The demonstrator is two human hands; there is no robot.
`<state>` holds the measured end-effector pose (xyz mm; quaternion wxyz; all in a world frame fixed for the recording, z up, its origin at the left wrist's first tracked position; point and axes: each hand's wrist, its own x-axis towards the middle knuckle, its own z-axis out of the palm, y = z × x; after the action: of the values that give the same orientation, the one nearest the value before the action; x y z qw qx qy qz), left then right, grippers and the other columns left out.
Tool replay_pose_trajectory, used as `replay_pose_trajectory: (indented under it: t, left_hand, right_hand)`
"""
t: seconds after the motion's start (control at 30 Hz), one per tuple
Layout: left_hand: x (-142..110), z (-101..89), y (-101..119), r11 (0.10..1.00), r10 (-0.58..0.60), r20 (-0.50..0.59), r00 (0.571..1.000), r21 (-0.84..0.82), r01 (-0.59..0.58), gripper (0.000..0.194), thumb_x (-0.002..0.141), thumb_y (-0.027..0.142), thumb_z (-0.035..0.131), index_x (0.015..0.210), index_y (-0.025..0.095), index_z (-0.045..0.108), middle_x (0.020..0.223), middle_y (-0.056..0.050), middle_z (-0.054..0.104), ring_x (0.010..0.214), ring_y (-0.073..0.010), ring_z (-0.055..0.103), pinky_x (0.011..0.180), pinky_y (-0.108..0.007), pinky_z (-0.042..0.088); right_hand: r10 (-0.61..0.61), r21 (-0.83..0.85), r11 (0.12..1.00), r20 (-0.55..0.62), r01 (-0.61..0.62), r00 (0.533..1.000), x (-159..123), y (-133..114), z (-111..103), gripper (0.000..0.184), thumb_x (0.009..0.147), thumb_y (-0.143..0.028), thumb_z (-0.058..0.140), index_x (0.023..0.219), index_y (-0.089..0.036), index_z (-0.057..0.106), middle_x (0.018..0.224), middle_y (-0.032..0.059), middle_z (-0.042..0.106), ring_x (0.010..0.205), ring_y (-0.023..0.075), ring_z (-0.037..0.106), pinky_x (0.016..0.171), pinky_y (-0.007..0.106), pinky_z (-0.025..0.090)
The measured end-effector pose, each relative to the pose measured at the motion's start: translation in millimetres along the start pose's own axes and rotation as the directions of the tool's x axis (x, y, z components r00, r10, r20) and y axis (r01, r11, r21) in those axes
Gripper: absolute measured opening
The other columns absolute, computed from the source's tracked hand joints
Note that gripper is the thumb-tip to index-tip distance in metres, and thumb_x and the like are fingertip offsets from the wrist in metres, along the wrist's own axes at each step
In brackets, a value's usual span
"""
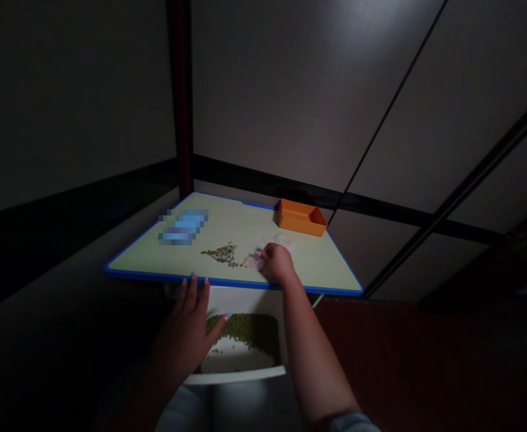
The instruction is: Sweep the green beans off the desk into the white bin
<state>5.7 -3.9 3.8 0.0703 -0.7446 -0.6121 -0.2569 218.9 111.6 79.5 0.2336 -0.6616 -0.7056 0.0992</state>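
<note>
My right hand (278, 262) is closed in a pinch low over the tabletop. Something thin and pale, pinkish (253, 261) shows by its fingertips; whether it is a film or a mark on the surface I cannot make out. To its left lies a loose scatter of small green beans (222, 254). My left hand (186, 327) is open with fingers apart, fingertips at the table's blue front edge and thumb over a white drawer (240, 377). Inside that drawer, more green beans (249, 329) are heaped toward the back, with bare white bottom in front.
The pale tabletop (227, 213) has a raised blue rim. An orange open box (302, 223) stands at its back right corner. A blurred-out blue item (183, 227) lies at the left. Panelled walls (290, 90) close in behind and left; dark red floor (358, 354) shows at right.
</note>
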Motion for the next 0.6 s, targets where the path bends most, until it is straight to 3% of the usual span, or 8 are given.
replay_pose_trajectory:
  t: [0.2,0.6]
  left_hand:
    - [1.7,-2.8,1.2,1.000,-0.010,0.031,0.999,0.004,0.010,0.080,0.079,0.060,0.041,0.137,0.005,0.035,0.150,-0.026,0.028,0.140,-0.0383,0.022,0.107,-0.050,0.037]
    - [1.4,2.2,-1.3,1.000,-0.002,0.006,1.000,0.015,0.002,0.080,0.079,0.060,0.041,0.137,0.005,0.036,0.149,-0.027,0.029,0.140,-0.0385,0.022,0.107,-0.050,0.036]
  right_hand:
    - [0.031,-0.090,0.995,-0.029,-0.033,0.999,-1.8,-3.6,-3.7,0.020,0.087,-0.036,0.056,0.084,-0.019,0.066,0.089,0.0102,0.072,0.080,0.0191,0.062,0.065,0.027,0.034]
    - [0.265,-0.150,0.947,-0.134,-0.283,0.955,-3.8,8.7,-17.3,0.026,0.089,-0.035,0.049,0.092,-0.017,0.068,0.097,0.0128,0.072,0.091,0.0240,0.065,0.074,0.032,0.040]
